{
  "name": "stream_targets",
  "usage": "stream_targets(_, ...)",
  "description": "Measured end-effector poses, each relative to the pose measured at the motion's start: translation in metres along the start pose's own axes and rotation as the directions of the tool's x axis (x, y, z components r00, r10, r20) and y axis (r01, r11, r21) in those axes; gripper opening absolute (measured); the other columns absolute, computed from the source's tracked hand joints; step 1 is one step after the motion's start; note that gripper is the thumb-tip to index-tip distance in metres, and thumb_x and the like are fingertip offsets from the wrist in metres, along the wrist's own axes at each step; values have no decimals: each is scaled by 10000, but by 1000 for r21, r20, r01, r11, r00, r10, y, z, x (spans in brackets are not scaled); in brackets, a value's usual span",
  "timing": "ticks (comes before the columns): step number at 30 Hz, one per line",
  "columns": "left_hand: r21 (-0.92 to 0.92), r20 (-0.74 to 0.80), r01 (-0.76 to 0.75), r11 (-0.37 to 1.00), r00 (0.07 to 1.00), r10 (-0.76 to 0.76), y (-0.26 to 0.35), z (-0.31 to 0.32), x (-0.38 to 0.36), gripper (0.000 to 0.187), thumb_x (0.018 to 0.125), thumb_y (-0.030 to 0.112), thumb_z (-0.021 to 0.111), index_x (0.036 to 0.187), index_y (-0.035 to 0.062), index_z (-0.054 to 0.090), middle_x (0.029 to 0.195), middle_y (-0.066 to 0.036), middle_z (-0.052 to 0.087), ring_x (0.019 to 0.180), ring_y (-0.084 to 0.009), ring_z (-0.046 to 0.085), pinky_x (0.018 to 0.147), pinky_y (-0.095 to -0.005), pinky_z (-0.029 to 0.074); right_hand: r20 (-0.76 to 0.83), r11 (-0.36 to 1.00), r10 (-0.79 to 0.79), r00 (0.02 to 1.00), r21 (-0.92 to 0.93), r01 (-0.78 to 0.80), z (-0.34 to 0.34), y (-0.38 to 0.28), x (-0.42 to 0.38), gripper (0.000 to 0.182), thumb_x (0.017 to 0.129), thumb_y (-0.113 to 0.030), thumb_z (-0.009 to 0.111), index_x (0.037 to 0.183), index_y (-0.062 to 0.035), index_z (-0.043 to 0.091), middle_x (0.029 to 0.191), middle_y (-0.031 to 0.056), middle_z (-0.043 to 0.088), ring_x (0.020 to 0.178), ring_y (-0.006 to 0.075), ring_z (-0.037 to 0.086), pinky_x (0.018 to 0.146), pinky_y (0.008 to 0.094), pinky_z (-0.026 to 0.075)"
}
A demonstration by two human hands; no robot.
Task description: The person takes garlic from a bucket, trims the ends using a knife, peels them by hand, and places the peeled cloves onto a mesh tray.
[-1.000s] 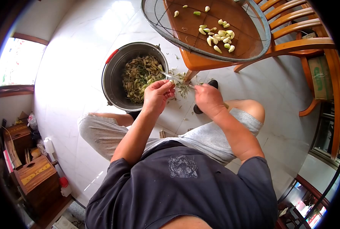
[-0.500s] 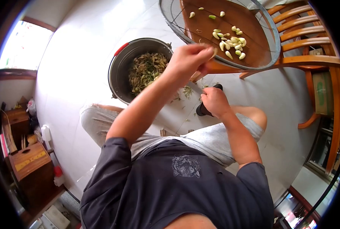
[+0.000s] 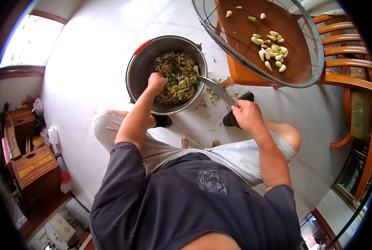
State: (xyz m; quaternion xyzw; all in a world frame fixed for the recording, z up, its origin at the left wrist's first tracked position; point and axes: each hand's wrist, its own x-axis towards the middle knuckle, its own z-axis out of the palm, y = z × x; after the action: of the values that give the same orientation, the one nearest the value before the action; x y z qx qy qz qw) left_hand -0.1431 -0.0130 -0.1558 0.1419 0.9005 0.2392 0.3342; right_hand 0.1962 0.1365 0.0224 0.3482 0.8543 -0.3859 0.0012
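Here, the knife [image 3: 218, 91] is gripped in the curled right hand [image 3: 249, 116]. Bulbs [image 3: 180, 88] in the bucket [image 3: 142, 63] are reached by the left hand [image 3: 157, 82]; whether any is pinched cannot be told.

A: Your shirt [image 3: 173, 196] is dark charcoal, with short, loose sleeves and a rounded neckline.

B: And you've got a pale, squarish print [image 3: 212, 181] on the chest, drawn in fine lines, perhaps an animal's face.

A: A few tiny light specks dot your shirt's fabric, too.

B: Below that, your shorts [image 3: 240, 160] are light grey and faintly mottled, ending around the knees.

A: Your footwear [image 3: 162, 121] is black; its finer details are too small to tell.
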Motion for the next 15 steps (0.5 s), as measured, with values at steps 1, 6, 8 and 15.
stream_targets(1,51,-28,58,997,998,-57,-3,8,-4,245,688,163,658,872,2,659,783,-189,665,672,-282,664,657,-371,520,3,1000,-5,1000,0,5,1,0,2,204,804,-171,548,882,-11,646,813,212,624,795,383,599,727,424,477)
stream_targets(6,232,-179,-35,972,981,78,3,19,-23,287,721,98,623,999,26,629,1040,-194,610,1004,-354,579,839,-421,475,33,1000,-14,999,-26,15,5,-4,8,211,809,-173,547,897,-12,650,820,205,630,812,375,603,741,435,479)
stream_targets(8,329,-337,-101,939,916,216,-2,29,-22,242,714,94,636,949,37,629,1008,-172,596,985,-364,569,829,-428,474,36,999,-19,999,-35,21,8,-3,11,210,810,-171,545,897,-11,649,819,207,631,814,374,603,743,437,479)
stream_targets(15,364,-310,-298,883,855,416,-10,24,-21,178,720,77,644,897,75,625,911,-134,577,934,-360,542,790,-427,465,53,998,-29,998,-49,32,7,-6,13,219,813,-171,544,903,-1,647,833,211,633,818,383,602,748,444,479)
